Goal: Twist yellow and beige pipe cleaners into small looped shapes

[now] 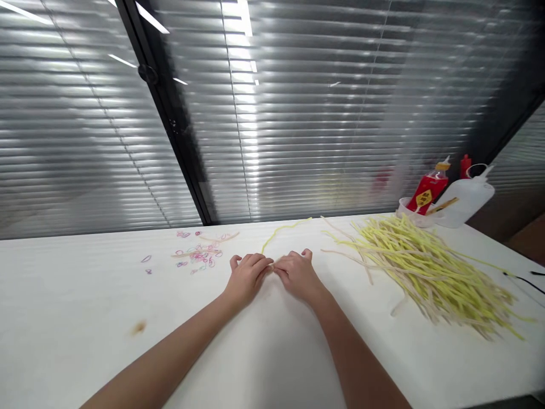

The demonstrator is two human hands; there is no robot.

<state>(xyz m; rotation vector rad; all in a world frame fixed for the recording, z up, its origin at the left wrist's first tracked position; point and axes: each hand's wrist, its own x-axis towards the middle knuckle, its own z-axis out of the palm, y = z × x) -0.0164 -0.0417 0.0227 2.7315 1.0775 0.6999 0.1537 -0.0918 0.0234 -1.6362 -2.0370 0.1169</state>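
Note:
My left hand (249, 275) and my right hand (298, 274) meet over the middle of the white table, fingertips almost touching. Both are closed in a pinch, and what lies between the fingers is too small and hidden to make out. A bent yellow pipe cleaner (284, 228) stretches away behind my left hand, its near end hidden by the fingers. Right of my right hand lies a large loose pile of yellow and beige pipe cleaners (430, 272), with a few beige strands straying toward the hand.
Small pink and purple loops (202, 255), like rubber bands, are scattered at the left on the table (85, 295). A red-labelled bottle (428, 192) in a clear tub and a white squeeze bottle (466, 199) occupy the back right corner. Window blinds (306, 125) rise behind the table.

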